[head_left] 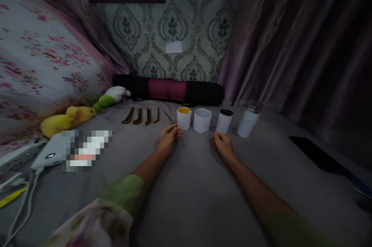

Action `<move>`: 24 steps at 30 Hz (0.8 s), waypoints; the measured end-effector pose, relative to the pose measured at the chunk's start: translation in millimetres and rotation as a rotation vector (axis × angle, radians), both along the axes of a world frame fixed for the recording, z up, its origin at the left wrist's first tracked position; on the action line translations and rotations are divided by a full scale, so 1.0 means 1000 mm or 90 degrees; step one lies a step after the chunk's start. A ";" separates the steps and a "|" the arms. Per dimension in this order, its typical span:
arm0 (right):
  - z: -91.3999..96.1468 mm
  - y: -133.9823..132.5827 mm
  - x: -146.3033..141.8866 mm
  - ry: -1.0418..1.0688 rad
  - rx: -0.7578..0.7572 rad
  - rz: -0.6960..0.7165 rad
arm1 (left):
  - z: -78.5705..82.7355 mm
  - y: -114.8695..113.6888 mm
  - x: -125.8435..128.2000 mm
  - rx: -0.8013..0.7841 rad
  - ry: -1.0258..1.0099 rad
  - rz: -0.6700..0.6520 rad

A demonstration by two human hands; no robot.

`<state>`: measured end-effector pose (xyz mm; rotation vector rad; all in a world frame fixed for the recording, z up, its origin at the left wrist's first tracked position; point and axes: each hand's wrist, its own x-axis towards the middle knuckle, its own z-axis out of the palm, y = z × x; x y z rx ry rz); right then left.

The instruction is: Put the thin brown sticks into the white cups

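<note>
My left hand (pixel 167 138) is closed on a thin paintbrush (pixel 169 118), its dark tip pointing up and to the left. Just beyond that hand stands a white-wrapped pot of yellow paint (pixel 184 122). Fingers pinched together, my right hand (pixel 223 145) rests low in front of a white-wrapped can with a dark inside (pixel 223 124); whatever it may hold is too small to make out. Between the hands sits a wider white pot (pixel 202 123). Several brown bent pieces (pixel 139 117) lie in a row left of the brush.
A white-wrapped jar with brushes (pixel 247 124) stands at the right, and a black flat object (pixel 316 154) lies farther right. On the left are a white power bank (pixel 55 152), a power strip (pixel 20 158) and plush toys (pixel 58 123). A black and maroon roll (pixel 167 90) lines the wall.
</note>
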<state>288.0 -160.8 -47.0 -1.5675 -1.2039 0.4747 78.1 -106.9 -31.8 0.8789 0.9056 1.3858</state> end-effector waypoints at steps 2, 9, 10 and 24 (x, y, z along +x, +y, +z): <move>-0.001 0.001 0.000 0.004 -0.001 -0.001 | -0.001 -0.004 0.001 0.044 0.022 0.002; -0.003 0.001 0.001 0.010 -0.001 0.019 | 0.005 -0.018 0.003 0.157 0.110 0.035; -0.003 0.001 0.001 0.013 0.004 0.023 | 0.006 -0.019 0.003 0.164 0.120 0.036; 0.003 -0.006 -0.001 0.080 0.011 0.061 | 0.002 -0.030 0.002 0.297 0.336 -0.026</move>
